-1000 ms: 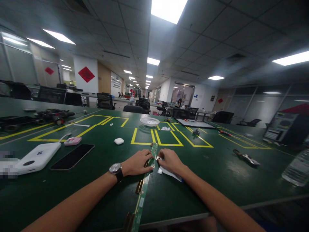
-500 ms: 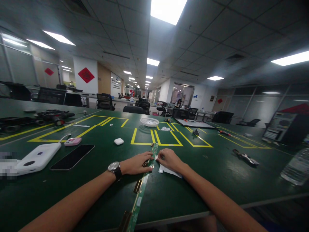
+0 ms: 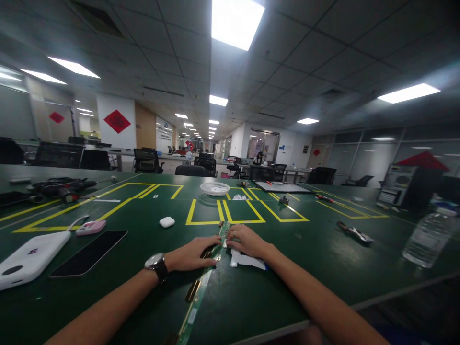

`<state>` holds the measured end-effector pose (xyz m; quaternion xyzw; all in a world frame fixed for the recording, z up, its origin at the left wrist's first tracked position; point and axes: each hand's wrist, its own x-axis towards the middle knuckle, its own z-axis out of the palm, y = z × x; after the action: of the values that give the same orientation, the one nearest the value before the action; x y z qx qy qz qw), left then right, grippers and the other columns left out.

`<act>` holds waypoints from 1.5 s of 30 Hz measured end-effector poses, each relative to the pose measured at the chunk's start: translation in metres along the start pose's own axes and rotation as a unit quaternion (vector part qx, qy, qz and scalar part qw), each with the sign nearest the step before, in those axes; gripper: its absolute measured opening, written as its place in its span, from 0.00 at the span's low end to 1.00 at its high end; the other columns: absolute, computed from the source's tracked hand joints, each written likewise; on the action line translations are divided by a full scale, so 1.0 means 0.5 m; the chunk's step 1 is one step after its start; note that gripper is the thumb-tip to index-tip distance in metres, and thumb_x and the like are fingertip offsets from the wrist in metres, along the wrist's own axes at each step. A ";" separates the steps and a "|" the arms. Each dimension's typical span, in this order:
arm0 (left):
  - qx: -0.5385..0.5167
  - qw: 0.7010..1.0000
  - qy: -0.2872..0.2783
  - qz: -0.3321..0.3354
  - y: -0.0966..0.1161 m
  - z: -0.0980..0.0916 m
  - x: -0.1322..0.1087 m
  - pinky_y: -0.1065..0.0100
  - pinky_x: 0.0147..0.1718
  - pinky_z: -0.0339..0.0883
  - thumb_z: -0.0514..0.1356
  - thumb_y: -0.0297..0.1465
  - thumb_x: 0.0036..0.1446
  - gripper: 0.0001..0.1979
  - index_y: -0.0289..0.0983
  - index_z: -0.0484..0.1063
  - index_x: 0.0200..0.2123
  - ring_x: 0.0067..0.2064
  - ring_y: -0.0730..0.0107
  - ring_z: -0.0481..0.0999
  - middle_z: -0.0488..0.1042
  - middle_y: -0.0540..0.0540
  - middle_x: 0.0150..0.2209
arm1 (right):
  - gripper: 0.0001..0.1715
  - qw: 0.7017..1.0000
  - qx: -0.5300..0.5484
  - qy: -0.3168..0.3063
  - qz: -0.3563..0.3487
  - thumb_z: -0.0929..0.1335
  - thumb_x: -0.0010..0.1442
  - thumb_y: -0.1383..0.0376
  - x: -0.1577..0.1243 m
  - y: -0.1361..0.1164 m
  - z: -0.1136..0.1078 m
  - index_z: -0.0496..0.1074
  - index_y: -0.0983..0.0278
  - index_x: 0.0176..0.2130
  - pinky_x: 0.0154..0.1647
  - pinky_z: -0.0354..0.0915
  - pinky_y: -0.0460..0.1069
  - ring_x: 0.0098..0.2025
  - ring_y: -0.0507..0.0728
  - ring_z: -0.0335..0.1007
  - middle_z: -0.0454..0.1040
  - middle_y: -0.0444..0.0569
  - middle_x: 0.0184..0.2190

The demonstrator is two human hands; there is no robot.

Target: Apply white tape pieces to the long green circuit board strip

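Left hand (image 3: 196,254) spread on circuit board (image 3: 199,298)

The circuit board lies on the table (image 3: 273,297), thumb and fingers apart against it. The right hand (image 3: 248,240) curls near the far end, over white paper (image 3: 249,260); whether it pinches anything, I cannot tell.

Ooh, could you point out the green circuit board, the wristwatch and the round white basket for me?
Green circuit board (image 3: 199,297): head view, on the middle of its long strip.
Wristwatch (image 3: 154,260): head view, on its round dial.
Round white basket (image 3: 214,193): head view, on its near wall.
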<state>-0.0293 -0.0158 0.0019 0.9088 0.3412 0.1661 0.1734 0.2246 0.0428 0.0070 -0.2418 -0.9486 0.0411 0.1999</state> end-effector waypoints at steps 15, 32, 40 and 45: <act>-0.009 0.993 0.103 -0.058 -0.046 -0.022 -0.010 0.52 0.63 0.51 0.48 0.46 0.68 0.25 0.44 0.56 0.64 0.67 0.55 0.55 0.51 0.44 0.69 | 0.24 0.971 -0.130 -0.040 0.198 0.56 0.69 0.61 -0.037 0.120 -0.039 0.76 0.65 0.47 0.57 0.59 0.55 0.53 0.61 0.68 0.74 0.57 0.51; 0.060 0.995 0.054 -0.064 -0.012 0.006 -0.004 0.53 0.61 0.54 0.51 0.42 0.67 0.22 0.44 0.59 0.62 0.64 0.57 0.59 0.59 0.45 0.65 | 0.38 0.888 -0.106 -0.035 0.446 0.60 0.60 0.41 -0.082 0.166 -0.043 0.65 0.60 0.59 0.58 0.52 0.66 0.62 0.71 0.54 0.60 0.60 0.60; 0.058 0.995 0.055 -0.060 -0.020 0.008 -0.005 0.53 0.61 0.54 0.49 0.44 0.68 0.23 0.44 0.59 0.62 0.64 0.57 0.59 0.59 0.44 0.65 | 0.40 0.897 -0.092 -0.046 0.430 0.57 0.61 0.40 -0.093 0.166 -0.044 0.62 0.59 0.62 0.60 0.48 0.67 0.63 0.70 0.53 0.58 0.60 0.62; 0.058 0.995 0.072 -0.040 -0.034 0.014 -0.003 0.54 0.60 0.53 0.49 0.44 0.69 0.22 0.45 0.60 0.62 0.64 0.57 0.59 0.59 0.44 0.65 | 0.29 0.896 -0.137 0.020 0.422 0.59 0.65 0.49 -0.084 0.140 -0.062 0.70 0.62 0.56 0.57 0.55 0.60 0.60 0.66 0.59 0.66 0.58 0.57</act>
<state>-0.0370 -0.0063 -0.0121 0.8887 0.3978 0.2039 0.1017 0.3019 0.0837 0.0080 -0.6452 -0.7495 -0.0134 0.1476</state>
